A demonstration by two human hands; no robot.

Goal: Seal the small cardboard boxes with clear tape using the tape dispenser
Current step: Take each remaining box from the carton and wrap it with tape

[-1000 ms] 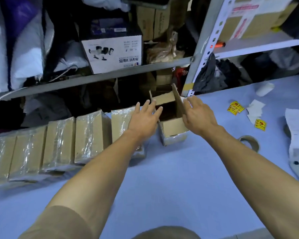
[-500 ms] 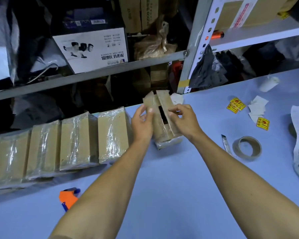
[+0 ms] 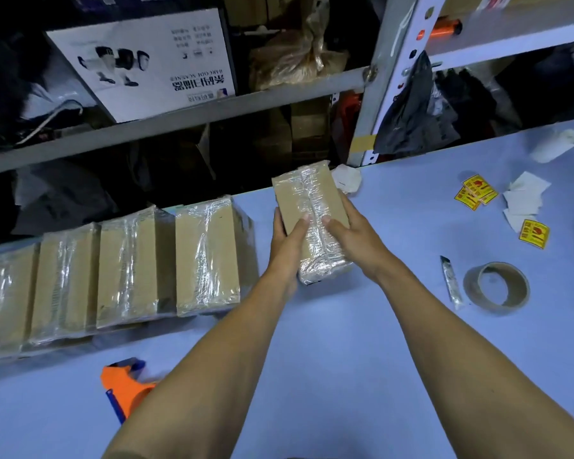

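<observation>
Progress, judged from the layout: a row of taped boxes (image 3: 113, 276) stands along the back of the blue tabletop (image 3: 345, 342), each wrapped in glossy clear tape, so those look finished. At least four are plain; the left end of the row blurs out of view.

Box in hand: a small cardboard box (image 3: 307, 220) sits just right of the row, apart from the nearest taped box. Its flaps are closed flat. A band of clear tape already runs along the centre seam and over the near end. Whether every edge is sealed cannot be told from this angle.

Grip: left hand (image 3: 285, 250) grasps the box's left side, thumb pressed on top beside the seam. Right hand (image 3: 352, 236) grasps the right side, thumb likewise on top. Both are clamped on the box, which lies between the palms.

Tape dispenser (image 3: 126, 389), orange and blue, lies on the tabletop near the left forearm, well apart from both hands. A tape roll (image 3: 496, 288) and a small knife (image 3: 451, 281) lie to the right.

Remaining, probably: finish this box and add it to the row.
</observation>
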